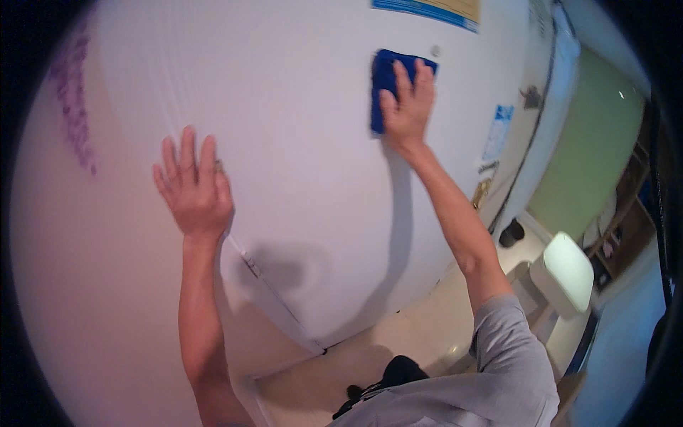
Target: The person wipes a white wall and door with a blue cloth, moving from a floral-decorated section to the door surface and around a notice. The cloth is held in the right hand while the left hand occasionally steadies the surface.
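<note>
In front of me is a smooth white door (309,160), its hinge (249,262) on the left side. With fingers spread, my right hand (410,107) presses a folded dark blue cloth (385,74) flat to the upper right of the door's face. The cloth's top and left edges show past my fingers; the rest lies under the hand. My left hand (195,184) holds nothing and has its fingers apart, palm towards the hinge-side edge of the door. Whether that palm touches the surface is hidden.
A printed poster (427,12) and a small round fitting (436,50) are above the cloth. A blue-and-white sticker (498,131) and brass-coloured door handle (482,193) sit farther right. A white lidded bin (563,272) stands on the pale floor (320,381), near open shelves (624,240).
</note>
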The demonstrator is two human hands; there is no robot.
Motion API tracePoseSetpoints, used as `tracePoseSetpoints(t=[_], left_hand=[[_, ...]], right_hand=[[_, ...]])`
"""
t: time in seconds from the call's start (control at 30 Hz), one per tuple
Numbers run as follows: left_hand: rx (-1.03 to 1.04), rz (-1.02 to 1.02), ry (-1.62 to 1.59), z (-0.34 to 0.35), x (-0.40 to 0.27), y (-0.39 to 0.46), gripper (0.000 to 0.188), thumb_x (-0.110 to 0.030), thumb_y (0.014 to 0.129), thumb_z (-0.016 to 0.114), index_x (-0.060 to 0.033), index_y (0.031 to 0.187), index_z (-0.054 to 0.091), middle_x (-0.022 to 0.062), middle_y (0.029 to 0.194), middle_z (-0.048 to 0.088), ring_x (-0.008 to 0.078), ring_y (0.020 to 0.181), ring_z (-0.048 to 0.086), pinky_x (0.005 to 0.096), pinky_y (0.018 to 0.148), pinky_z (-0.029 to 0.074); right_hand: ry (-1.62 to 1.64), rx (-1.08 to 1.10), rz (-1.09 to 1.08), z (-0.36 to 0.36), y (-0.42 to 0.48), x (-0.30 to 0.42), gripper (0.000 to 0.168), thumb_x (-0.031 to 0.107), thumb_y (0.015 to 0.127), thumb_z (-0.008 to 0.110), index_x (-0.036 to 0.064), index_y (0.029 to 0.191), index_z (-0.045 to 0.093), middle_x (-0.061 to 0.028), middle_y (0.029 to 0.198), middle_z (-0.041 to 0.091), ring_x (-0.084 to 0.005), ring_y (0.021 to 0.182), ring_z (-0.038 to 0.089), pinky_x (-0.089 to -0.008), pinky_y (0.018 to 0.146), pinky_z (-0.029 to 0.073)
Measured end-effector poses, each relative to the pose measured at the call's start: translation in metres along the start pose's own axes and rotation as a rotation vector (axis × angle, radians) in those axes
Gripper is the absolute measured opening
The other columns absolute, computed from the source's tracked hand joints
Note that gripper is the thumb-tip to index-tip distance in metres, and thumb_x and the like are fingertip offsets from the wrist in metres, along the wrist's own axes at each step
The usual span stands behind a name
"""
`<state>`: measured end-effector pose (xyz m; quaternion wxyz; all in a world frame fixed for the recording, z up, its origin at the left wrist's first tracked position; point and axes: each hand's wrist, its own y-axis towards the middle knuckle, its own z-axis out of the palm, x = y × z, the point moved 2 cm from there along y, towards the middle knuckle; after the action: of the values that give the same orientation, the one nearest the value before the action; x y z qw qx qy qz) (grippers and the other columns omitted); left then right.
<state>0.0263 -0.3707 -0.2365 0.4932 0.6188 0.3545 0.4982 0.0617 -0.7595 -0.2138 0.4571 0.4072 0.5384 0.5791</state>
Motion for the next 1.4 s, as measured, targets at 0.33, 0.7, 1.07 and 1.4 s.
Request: tracePoseSetpoints(t=[0.33,0.7,1.07,1.4], left_hand=[[-0.124,0.105,0.035,0.010,0.004,0.003,0.046,-0.016,0.093,0.057,-0.0180,0.137,0.068,0.0077,0.152,0.057,0.0374,0.143,0.047,0.0529,0.115,0.030],[0.010,-0.115,0.058,0.025,-0.043,-0.014,0.053,-0.019,0.087,0.057,-0.0171,0.140,0.064,0.0241,0.156,0.043,0.0514,0.142,0.038,0.0667,0.112,0.025],[0.060,-0.124,-0.140,0.062,-0.121,-0.043,0.067,-0.027,0.088,0.064,-0.0185,0.153,0.051,0.0272,0.169,0.020,0.0510,0.157,0.004,0.0694,0.117,-0.002],[0.045,-0.096,-0.082,0.057,-0.122,-0.038,0.062,-0.030,0.092,0.063,-0.0140,0.151,0.054,0.0267,0.168,0.025,0.0506,0.156,0.014,0.0673,0.119,0.006]], right_hand=[[0.080,0.049,-0.003,0.003,-0.027,0.046,0.064,0.039,0.088,0.068,0.024,0.148,0.056,-0.0276,0.161,0.033,-0.0513,0.147,0.028,-0.0700,0.114,0.022],[0.092,0.184,-0.015,-0.008,-0.127,0.047,0.052,0.046,0.089,0.064,0.030,0.139,0.064,-0.0206,0.159,0.038,-0.0461,0.144,0.033,-0.0659,0.111,0.024],[0.114,0.316,-0.010,-0.022,-0.182,0.048,0.052,0.044,0.087,0.071,0.036,0.136,0.062,-0.0199,0.150,0.044,-0.0456,0.137,0.039,-0.0650,0.107,0.030],[0.120,0.335,0.030,-0.027,-0.187,0.004,0.063,0.041,0.074,0.082,0.036,0.134,0.063,-0.0173,0.151,0.045,-0.0455,0.138,0.040,-0.0647,0.110,0.030]])
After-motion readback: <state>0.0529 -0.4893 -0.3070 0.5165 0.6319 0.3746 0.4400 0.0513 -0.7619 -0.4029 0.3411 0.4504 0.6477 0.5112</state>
